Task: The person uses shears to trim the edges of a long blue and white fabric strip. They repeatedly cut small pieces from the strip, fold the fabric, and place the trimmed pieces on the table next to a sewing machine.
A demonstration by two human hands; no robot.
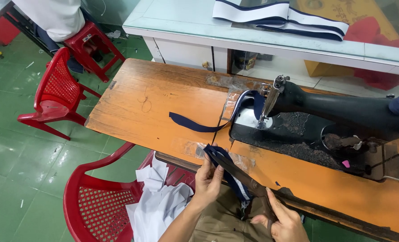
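Left hand (207, 179) pinches the folded end of a navy strap (224, 163) at the counter's (163, 103) near edge; right hand (282, 219), at 4 o'clock, closes on its trailing part, seemingly keeping it taut. At 1 o'clock, a black sewing machine (334, 112) holds another navy strip (195, 126). White cloth (159, 201) lies on a red chair (96, 201) at 8 o'clock.

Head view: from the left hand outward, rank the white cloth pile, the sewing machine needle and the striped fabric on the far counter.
From the left hand:
1. White cloth pile, on the chair to its left.
2. Sewing machine needle, ahead to the right.
3. Striped fabric, on the far counter.
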